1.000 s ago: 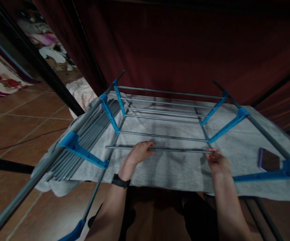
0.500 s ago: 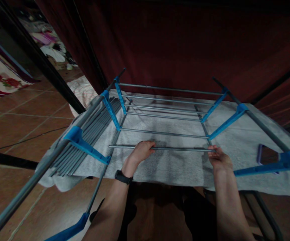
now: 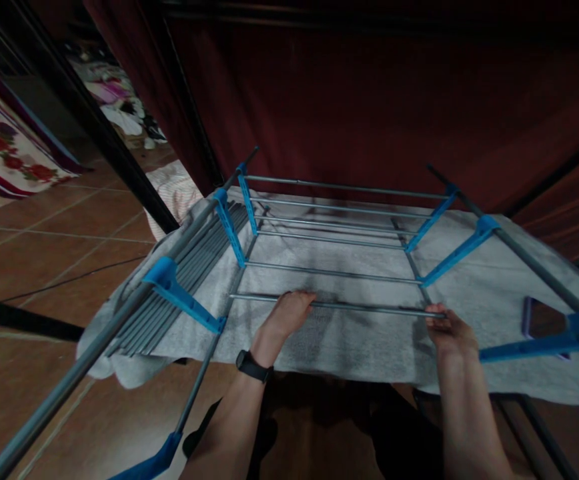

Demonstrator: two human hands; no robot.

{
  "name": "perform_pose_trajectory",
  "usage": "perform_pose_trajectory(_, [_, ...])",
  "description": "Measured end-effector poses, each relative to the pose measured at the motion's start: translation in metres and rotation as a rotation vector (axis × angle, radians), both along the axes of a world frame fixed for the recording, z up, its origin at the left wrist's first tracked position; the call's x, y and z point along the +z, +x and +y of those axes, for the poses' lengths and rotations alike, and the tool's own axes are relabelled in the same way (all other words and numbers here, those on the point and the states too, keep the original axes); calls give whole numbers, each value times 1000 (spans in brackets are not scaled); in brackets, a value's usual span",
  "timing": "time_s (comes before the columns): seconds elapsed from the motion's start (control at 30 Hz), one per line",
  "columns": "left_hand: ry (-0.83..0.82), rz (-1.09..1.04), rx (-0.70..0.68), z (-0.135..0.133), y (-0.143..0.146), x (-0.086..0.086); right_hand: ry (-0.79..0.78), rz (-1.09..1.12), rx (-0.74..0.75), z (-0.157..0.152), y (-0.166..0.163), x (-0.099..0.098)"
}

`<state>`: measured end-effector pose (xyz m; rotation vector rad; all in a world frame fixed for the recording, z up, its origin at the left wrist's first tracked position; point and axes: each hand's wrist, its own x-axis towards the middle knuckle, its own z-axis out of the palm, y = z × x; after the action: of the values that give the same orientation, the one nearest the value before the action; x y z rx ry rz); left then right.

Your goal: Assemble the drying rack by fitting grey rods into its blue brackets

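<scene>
A person's two bare hands hold a grey metal rod (image 3: 369, 308) level across a half-built rack of tubes and blue plastic brackets (image 3: 184, 297), the rod lying from seven to four o'clock around the centre of the view. The left hand (image 3: 290, 312), at six o'clock, is palm down, its fingers drawn together and curled over the rod between its midpoint and its left end; the wrist, wearing a black wristwatch (image 3: 253, 367), is in line with a forearm that rises from near seven o'clock. The right hand (image 3: 450, 327), at four o'clock, pinches the rod's right end in its fingertips, knuckles bent, the forearm running up from about five o'clock. The rod's left end meets the line of a lower side tube (image 3: 203, 367); whether the two touch is hard to judge from this angle. Beyond the rod, toward twelve o'clock, fixed crossbars (image 3: 334, 272) span the rack parallel to it. A bundle of loose rods (image 3: 189, 277) lies at eight o'clock on the grey cloth (image 3: 354, 347), and a smartphone (image 3: 544, 320) rests on it between three and four o'clock, partly behind a bracket. A maroon curtain (image 3: 369, 113) hangs at twelve o'clock.
</scene>
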<state>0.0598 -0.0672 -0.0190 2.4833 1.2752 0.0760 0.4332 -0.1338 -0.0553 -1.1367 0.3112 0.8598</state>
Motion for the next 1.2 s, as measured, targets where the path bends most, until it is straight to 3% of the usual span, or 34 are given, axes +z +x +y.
perform_pose_trajectory(0.27, [-3,5,20,-6,-5,2,120,-165,-32,-6,-19,-16])
perform_pose_trajectory(0.37, [3,-25,32,-6,-10,1,94,-164,-60,-8,-29,-18])
perform_pose_trajectory(0.63, [-74,-195,78,4,-21,-5,145,-274,-4,-14,-40,-3])
perform_pose_trajectory(0.8, [-78,-219,67,5,-24,-3,166,-261,-23,-11,-40,5])
perform_pose_trajectory(1.03, [-106,-112,95,10,-29,1,142,-132,11,-11,-44,-13])
perform_pose_trajectory(1.2, [-120,-85,90,10,-25,0,156,-177,37,-3,-39,-9])
